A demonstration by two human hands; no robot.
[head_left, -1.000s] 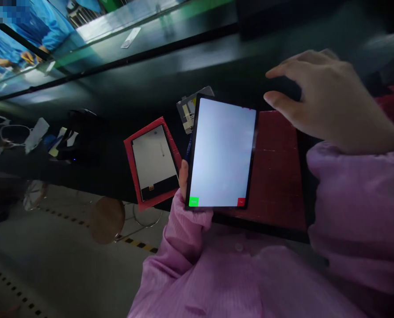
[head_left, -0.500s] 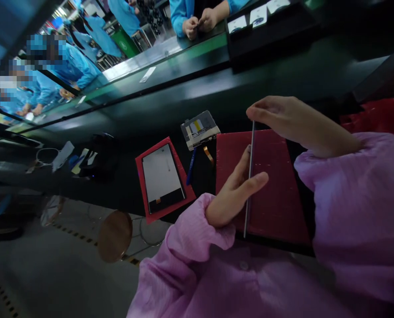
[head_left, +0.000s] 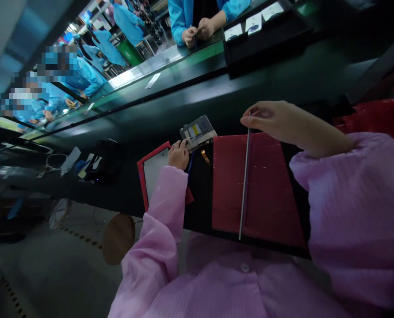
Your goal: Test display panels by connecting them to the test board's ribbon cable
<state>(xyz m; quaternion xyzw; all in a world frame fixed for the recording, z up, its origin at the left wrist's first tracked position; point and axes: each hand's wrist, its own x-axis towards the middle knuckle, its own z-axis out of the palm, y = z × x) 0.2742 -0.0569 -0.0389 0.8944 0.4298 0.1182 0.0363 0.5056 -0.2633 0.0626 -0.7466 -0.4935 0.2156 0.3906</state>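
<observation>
My right hand (head_left: 261, 115) pinches the top end of a thin panel (head_left: 244, 185), seen edge-on as a narrow pale strip. It stands over a red mat (head_left: 269, 190). My left hand (head_left: 179, 154) is at the near left corner of a grey metal-framed part (head_left: 198, 132) with a yellow strip; its fingers are slightly apart, and whether they touch the part is unclear. A blue pen (head_left: 190, 165) lies just right of that hand. Below the part lies an orange flex cable (head_left: 205, 157). My left hand and sleeve partly cover a screen panel (head_left: 155, 170) on a smaller red mat (head_left: 141, 176).
A dark tray (head_left: 266, 48) with white cards stands across the conveyor (head_left: 170, 95). Behind it, a co-worker's hands (head_left: 198, 32) hold something small. A black object (head_left: 105, 159) and a white cable (head_left: 55, 157) lie left. A round stool (head_left: 119, 238) stands below; red plastic (head_left: 376, 117) lies right.
My left hand has left the thin panel and moved left and away from me to the metal-framed part. My right hand still pinches the panel's top end.
</observation>
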